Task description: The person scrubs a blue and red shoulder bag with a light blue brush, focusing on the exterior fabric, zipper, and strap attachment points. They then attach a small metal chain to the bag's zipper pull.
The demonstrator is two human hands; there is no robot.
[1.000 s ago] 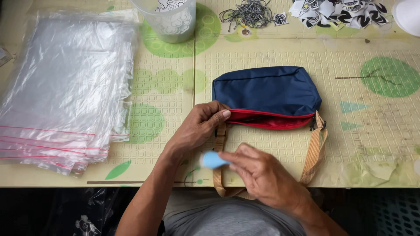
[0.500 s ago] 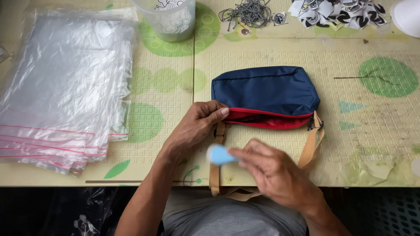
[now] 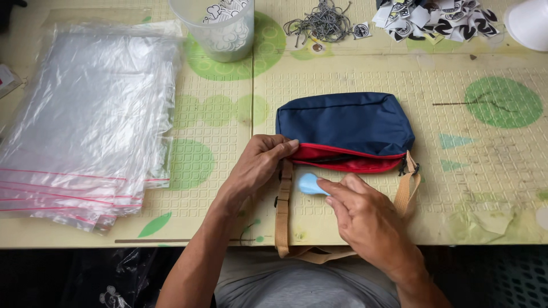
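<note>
A navy blue pouch bag (image 3: 345, 122) with a red lower band lies in the middle of the table, its tan strap (image 3: 283, 208) trailing toward me. My left hand (image 3: 257, 165) pinches the bag's near left corner, thumb on the red band. In my right hand (image 3: 362, 214) is a small light blue piece (image 3: 310, 183), held between the fingertips just below the red band where the zipper gapes slightly.
A stack of clear zip bags with red seals (image 3: 85, 122) lies at the left. A translucent cup (image 3: 220, 28), a heap of ball chains (image 3: 319, 23) and a pile of black-and-white tags (image 3: 434, 20) sit along the far side. The table's near edge runs under my forearms.
My right hand has carried the light blue piece up and to the right, closer to the bag's red band. The left hand has stayed on the corner.
</note>
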